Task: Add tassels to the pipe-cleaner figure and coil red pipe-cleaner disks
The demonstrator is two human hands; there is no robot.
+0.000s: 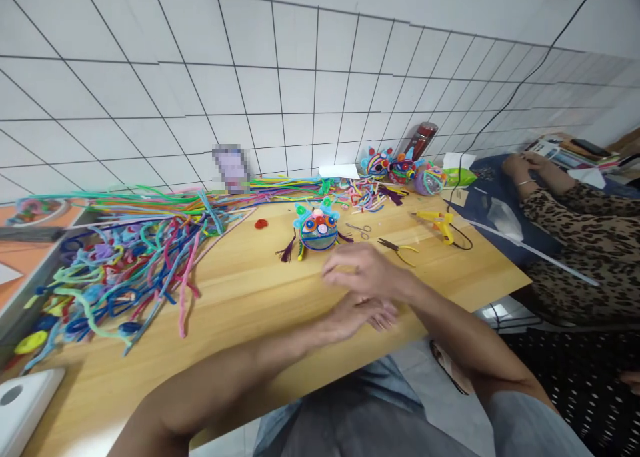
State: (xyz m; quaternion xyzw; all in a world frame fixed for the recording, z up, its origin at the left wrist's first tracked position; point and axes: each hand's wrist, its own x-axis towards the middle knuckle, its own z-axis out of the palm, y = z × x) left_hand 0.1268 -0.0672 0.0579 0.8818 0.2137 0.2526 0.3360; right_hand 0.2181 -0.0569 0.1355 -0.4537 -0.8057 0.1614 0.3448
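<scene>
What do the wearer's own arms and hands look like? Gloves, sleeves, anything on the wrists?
Left hand and right hand: no gloves. Forearms uncovered; no watch or bracelet shows. Right sleeve: short, plain grey-blue, ending near the elbow. Left sleeve out of view. Hands blurred, so can't rule out a ring.

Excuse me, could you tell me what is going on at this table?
Someone's right hand is just above their left hand near the table's front edge; both are blurred, and I see nothing held in either. Just beyond them a colourful tasselled figure stands on the table, with scissors, pliers and a glue gun to its right. Pipe cleaners are heaped at the left.
</scene>
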